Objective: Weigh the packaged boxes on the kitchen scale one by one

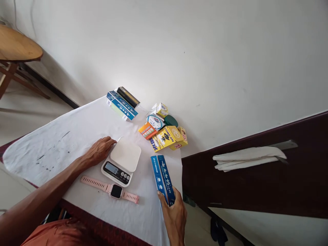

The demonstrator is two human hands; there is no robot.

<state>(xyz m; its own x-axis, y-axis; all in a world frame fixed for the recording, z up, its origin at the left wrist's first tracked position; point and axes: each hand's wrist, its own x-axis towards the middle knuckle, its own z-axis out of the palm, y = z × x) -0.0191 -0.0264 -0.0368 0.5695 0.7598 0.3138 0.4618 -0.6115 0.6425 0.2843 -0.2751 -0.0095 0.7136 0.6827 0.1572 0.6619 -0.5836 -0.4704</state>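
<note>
I log: right hand [175, 215] clamped on blue box [163, 177] by its near end, likely narrow enough to span, near surface's [140, 218] right edge; left hand [99, 151] beside scale [125, 155], fingers' closure unclear.

Around the square white plastic scale [125, 155]: pink-strapped watch [116, 191] at seven o'clock, long blue cardboard box [162, 174] at four, yellow cardboard carton [166, 137] at two.

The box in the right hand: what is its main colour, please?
The box is mainly blue, with white lettering, as the head view shows.
</note>
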